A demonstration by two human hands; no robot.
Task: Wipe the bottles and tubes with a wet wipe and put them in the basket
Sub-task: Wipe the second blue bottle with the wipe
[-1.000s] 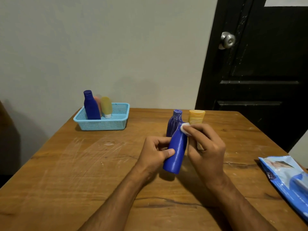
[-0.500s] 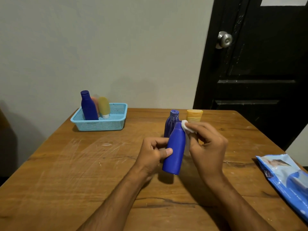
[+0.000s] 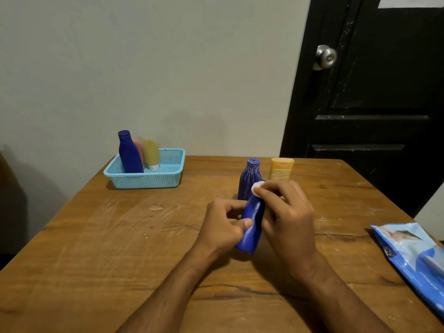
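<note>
Little has changed: left hand [image 3: 224, 224] still grips the blue bottle [image 3: 251, 227]; right hand [image 3: 287, 212] pinches the wipe [image 3: 256, 187] lower on its neck. The basket [image 3: 146, 180] holds three containers.

Almost nothing can be read here. The blue wipes packet [image 3: 415, 263] at the near right edge of the worktop [image 3: 96, 248] carries a small dark patch with pale lettering and a line of fine print along its side, but both are too small and blurred to make out. The bottles show no legible labels.
</note>
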